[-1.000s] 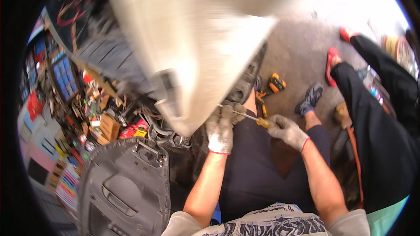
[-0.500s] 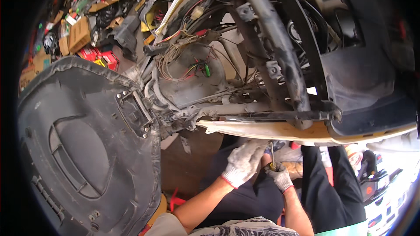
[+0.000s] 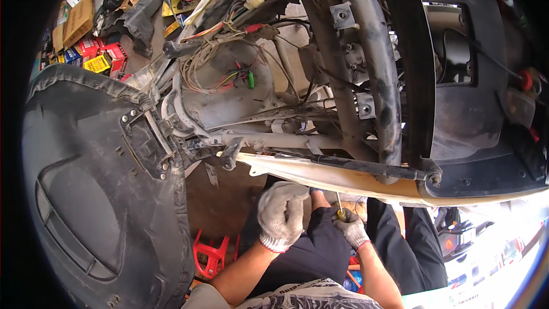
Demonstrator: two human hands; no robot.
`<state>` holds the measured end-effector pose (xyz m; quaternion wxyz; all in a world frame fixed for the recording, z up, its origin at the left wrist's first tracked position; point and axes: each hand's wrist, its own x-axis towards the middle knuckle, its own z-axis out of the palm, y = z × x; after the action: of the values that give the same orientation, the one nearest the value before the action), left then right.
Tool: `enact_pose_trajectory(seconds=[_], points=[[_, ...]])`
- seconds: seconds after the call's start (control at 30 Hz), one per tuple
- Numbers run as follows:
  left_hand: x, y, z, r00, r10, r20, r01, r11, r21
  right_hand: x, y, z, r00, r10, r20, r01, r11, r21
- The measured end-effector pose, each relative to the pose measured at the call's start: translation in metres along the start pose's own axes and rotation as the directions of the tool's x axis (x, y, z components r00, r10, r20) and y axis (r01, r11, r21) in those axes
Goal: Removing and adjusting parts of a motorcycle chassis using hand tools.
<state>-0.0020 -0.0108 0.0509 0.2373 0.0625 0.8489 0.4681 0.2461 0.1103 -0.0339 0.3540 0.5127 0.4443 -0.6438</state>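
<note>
My left hand [image 3: 280,214], in a grey-white knitted work glove, is raised just below the near edge of a long cream side panel [image 3: 337,180]. Its fingers are curled together, and whatever may be inside them is hidden. To its right, my gloved right hand [image 3: 351,229] is closed round the yellow handle of a screwdriver [image 3: 341,215]. The metal shaft points up toward the panel's lower edge, where its tip is hard to see. Above both hands lies the stripped scooter frame [image 3: 372,51], with bundled wires [image 3: 197,71] and a green connector [image 3: 250,79] exposed.
An opened black seat [image 3: 91,177], underside showing, fills the left. Boxes [image 3: 80,20] and loose parts cover the floor at upper left. A red plastic stool [image 3: 210,254] stands below. Another person's dark-trousered legs [image 3: 394,240] are close on the right.
My left hand has drawn back from the panel edge, down and left, and its fingers have curled. My right hand still grips the screwdriver. The whole view has shifted somewhat.
</note>
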Motion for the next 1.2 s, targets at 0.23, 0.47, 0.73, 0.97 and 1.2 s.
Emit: enact_pose_trajectory(seconds=[0.23,0.47,0.73,0.97,1.2], points=[[0.043,0.018,0.001,0.936,0.324,0.136,-0.351,0.876,0.329,0.011,0.019,0.003,0.997,-0.031,-0.072,0.023,0.994,-0.107],[0.063,0.017,-0.009,0.843,0.257,0.472,-0.400,0.887,0.230,0.006,0.023,0.004,0.995,0.005,-0.100,-0.003,1.000,0.024],[0.085,0.004,-0.018,0.592,0.380,0.711,-0.673,0.718,0.177,0.007,0.020,0.015,0.995,0.012,-0.103,-0.010,1.000,0.023],[0.085,0.014,-0.008,0.581,0.171,0.796,-0.628,0.716,0.304,0.003,-0.008,0.025,0.996,0.014,-0.089,-0.009,0.998,0.067],[0.080,0.016,-0.003,0.637,0.147,0.757,-0.610,0.697,0.377,0.009,-0.009,0.020,0.995,0.012,-0.096,-0.009,1.000,0.024]])
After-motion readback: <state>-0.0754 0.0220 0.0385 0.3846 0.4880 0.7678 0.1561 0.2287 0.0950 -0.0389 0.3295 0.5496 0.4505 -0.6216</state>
